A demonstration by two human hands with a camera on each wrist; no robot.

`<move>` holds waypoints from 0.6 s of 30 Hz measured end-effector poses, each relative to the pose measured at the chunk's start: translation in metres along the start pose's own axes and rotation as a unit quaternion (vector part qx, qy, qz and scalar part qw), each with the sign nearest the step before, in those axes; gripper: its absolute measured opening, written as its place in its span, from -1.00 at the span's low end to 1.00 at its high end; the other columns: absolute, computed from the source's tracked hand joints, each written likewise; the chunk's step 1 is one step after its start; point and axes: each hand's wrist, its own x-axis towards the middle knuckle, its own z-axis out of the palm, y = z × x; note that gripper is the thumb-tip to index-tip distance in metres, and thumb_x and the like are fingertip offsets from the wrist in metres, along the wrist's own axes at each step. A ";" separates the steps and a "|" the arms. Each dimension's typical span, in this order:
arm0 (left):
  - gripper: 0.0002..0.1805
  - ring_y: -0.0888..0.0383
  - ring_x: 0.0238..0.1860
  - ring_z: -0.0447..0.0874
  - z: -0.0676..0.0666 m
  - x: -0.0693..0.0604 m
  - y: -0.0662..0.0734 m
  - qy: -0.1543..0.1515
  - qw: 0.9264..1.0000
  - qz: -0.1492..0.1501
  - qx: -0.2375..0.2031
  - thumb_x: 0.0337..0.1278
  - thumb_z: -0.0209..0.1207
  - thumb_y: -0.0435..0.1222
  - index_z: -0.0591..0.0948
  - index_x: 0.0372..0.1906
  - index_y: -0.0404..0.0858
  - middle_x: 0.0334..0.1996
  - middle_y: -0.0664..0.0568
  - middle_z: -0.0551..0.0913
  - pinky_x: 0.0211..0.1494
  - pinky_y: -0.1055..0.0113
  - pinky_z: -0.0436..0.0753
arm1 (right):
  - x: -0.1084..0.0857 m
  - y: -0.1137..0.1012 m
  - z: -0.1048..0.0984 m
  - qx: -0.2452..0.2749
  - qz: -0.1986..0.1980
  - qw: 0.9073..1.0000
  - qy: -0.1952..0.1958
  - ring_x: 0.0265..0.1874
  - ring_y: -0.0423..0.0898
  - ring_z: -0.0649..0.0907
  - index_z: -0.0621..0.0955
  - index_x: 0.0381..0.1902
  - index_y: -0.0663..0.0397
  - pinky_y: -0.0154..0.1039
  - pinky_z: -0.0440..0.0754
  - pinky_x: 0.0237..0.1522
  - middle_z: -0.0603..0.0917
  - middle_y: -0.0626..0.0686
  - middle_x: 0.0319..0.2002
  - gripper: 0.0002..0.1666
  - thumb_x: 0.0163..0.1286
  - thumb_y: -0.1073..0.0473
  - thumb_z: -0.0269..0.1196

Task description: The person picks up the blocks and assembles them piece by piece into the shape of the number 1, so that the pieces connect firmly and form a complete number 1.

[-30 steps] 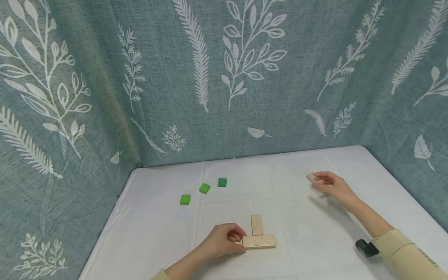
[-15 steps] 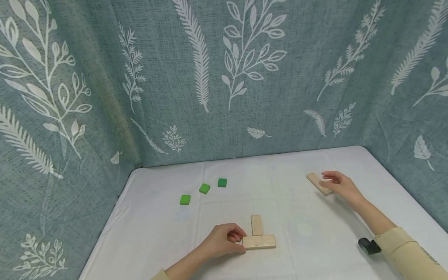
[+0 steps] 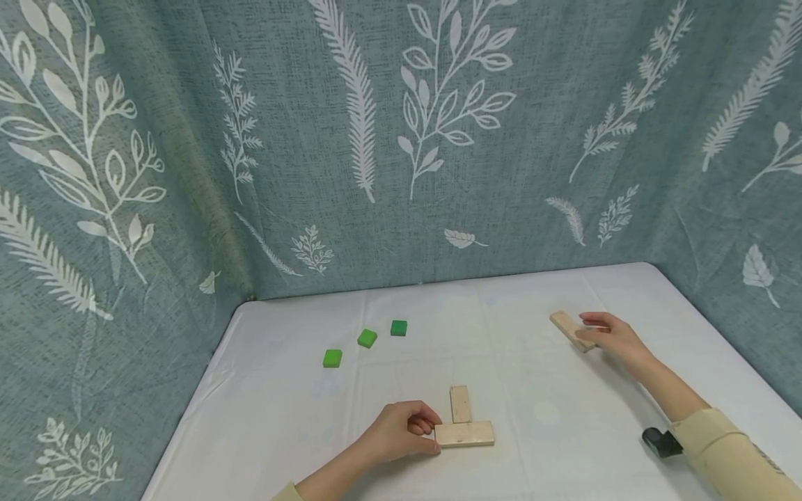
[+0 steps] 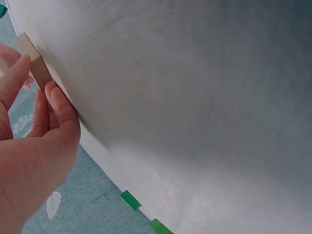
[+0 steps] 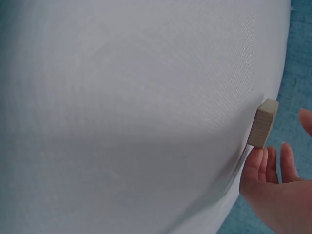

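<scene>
My left hand (image 3: 404, 431) pinches the left end of a long pale wooden block (image 3: 465, 434) lying flat on the table. In the left wrist view its thumb and fingers sit on either side of the block (image 4: 35, 61). A shorter-looking wooden block (image 3: 460, 403) stretches away from the long one's far side, forming a T shape. At the far right, another wooden block (image 3: 571, 330) lies slanted on the cloth. My right hand (image 3: 617, 341) is beside its near end, thumb and fingers spread. In the right wrist view the fingertips are close against the block (image 5: 263, 124); contact is unclear.
Three small green square pieces lie at the back left: a light one (image 3: 333, 358), a middle one (image 3: 367, 338) and a darker one (image 3: 398, 328). A black object (image 3: 661, 442) is by the right sleeve. Patterned curtains (image 3: 401, 174) border the white table (image 3: 269, 417).
My right hand has set its wooden block down at the far right, loosened its fingers and drawn slightly back to the right. The left hand and its block stay put.
</scene>
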 end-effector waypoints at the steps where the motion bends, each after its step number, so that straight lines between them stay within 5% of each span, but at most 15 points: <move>1: -0.71 0.24 -0.39 0.50 0.000 0.000 0.000 0.000 1.000 0.000 0.000 -0.20 0.48 -0.45 0.66 -0.27 -0.29 -0.43 0.07 0.58 -0.29 0.51 0.50 | 0.000 0.000 0.000 0.001 0.003 1.000 -0.001 0.25 0.35 0.31 0.18 0.39 0.45 0.24 0.28 0.19 0.23 0.47 0.33 -0.20 0.45 0.01 0.16; 18: -0.71 0.25 -0.40 0.48 0.000 0.000 0.001 0.000 1.000 -0.004 0.002 -0.20 0.47 -0.45 0.66 -0.27 -0.30 -0.44 0.06 0.58 -0.31 0.51 0.48 | -0.008 -0.006 0.008 0.012 0.001 0.999 -0.035 0.30 0.39 0.27 0.11 0.41 0.46 0.15 0.39 0.19 0.16 0.49 0.36 -0.17 0.45 0.03 0.16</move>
